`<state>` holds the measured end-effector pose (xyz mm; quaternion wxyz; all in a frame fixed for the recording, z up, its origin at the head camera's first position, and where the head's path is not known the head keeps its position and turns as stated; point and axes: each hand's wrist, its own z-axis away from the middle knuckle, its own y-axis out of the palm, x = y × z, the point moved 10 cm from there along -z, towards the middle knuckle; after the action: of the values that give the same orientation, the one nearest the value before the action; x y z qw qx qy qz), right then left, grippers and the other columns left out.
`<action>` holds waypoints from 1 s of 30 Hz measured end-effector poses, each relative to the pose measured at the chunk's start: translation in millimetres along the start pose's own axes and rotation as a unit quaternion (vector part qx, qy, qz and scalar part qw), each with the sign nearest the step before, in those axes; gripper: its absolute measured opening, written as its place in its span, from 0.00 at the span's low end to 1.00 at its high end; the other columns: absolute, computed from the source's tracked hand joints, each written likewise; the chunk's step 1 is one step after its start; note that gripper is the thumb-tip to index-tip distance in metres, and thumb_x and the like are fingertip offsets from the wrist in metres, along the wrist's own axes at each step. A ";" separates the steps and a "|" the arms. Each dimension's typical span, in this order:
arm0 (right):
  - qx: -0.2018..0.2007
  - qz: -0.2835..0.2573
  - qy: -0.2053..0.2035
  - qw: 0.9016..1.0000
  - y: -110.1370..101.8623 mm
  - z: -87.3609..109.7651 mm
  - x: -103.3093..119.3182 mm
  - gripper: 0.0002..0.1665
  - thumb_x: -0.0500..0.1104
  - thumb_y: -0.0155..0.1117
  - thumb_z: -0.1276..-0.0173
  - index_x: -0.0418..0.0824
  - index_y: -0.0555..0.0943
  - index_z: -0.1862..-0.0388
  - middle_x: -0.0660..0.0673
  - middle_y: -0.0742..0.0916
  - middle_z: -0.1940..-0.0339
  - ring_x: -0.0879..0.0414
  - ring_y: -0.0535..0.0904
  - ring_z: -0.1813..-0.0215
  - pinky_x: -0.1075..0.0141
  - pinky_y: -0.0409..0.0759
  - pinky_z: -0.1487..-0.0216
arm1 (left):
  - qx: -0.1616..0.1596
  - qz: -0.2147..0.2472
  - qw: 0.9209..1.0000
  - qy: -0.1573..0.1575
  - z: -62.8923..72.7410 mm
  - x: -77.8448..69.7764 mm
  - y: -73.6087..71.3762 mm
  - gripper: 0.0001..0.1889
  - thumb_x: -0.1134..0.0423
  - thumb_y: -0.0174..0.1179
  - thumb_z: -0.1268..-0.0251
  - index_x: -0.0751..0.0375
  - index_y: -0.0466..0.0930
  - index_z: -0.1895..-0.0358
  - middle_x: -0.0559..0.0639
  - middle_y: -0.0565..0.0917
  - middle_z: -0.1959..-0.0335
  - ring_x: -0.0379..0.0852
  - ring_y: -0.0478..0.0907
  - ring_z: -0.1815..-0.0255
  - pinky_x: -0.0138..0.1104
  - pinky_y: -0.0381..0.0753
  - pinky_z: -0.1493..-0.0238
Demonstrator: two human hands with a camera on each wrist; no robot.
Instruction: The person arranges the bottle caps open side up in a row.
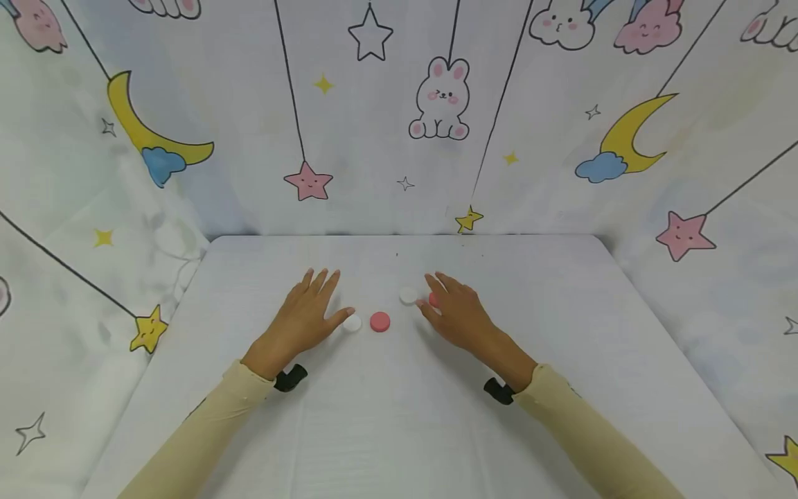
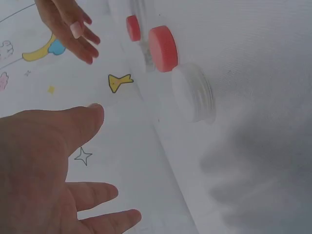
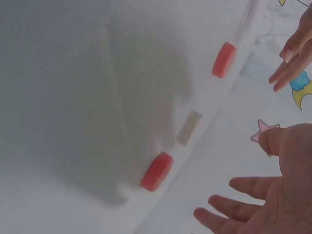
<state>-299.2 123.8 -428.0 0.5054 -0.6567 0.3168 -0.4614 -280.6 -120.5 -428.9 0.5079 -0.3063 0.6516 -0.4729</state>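
My left hand (image 1: 302, 315) hovers with fingers spread, its thumb close over a white cap (image 1: 352, 324). Just right of that lies a red cap (image 1: 380, 321). My right hand (image 1: 460, 313) hangs over the table with fingers apart, partly hiding a second red cap (image 1: 433, 300). Beside its fingertips is another white cap (image 1: 408, 296). In the left wrist view the nearest white cap (image 2: 190, 92) shows a clear, ridged side, and the red cap (image 2: 163, 48) has a ribbed edge. Neither palm holds anything.
A white-covered table (image 1: 386, 430) carries the caps near its middle. Behind and at both sides stands a cloth backdrop (image 1: 374, 125) printed with moons, stars and rabbits. Dark bands (image 1: 290, 378) sit at the wrists, next to the beige sleeves (image 1: 206, 430).
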 end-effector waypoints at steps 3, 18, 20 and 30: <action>-0.003 0.000 -0.018 1.000 5.4 -3.9 10.7 0.38 0.56 0.56 0.17 0.37 0.67 0.19 0.33 0.73 0.21 0.37 0.69 0.20 0.38 0.67 0.23 | -0.009 -0.008 1.000 0.013 0.3 -0.7 0.0 0.41 0.46 0.59 0.21 0.67 0.57 0.17 0.71 0.60 0.18 0.72 0.49 0.15 0.63 0.52 0.19; 0.023 0.030 -0.077 0.996 40.3 -17.0 70.8 0.31 0.54 0.61 0.19 0.42 0.74 0.24 0.40 0.80 0.28 0.43 0.77 0.27 0.45 0.76 0.29 | -0.028 -0.020 0.998 0.047 3.7 -3.1 3.8 0.30 0.53 0.65 0.24 0.70 0.75 0.29 0.70 0.76 0.28 0.70 0.67 0.23 0.61 0.66 0.24; 0.025 0.022 -0.084 0.996 42.2 -18.4 78.4 0.30 0.54 0.62 0.20 0.42 0.76 0.25 0.40 0.81 0.29 0.43 0.78 0.28 0.45 0.77 0.30 | -0.024 -0.025 0.998 0.051 3.8 -3.8 5.9 0.29 0.53 0.66 0.24 0.70 0.76 0.30 0.69 0.77 0.30 0.69 0.69 0.24 0.61 0.67 0.25; 0.033 0.020 -0.108 0.993 56.3 -26.6 100.8 0.28 0.55 0.66 0.22 0.43 0.80 0.30 0.42 0.82 0.31 0.44 0.79 0.30 0.45 0.77 0.29 | -0.014 -0.039 0.997 0.064 6.5 -3.6 14.0 0.28 0.54 0.70 0.29 0.69 0.79 0.33 0.67 0.80 0.33 0.66 0.73 0.27 0.59 0.71 0.27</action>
<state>-283.3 8.8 -451.4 0.5671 -0.6792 0.2578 -0.3881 -272.2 -114.2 -440.8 0.4424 -0.3075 0.6769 -0.5015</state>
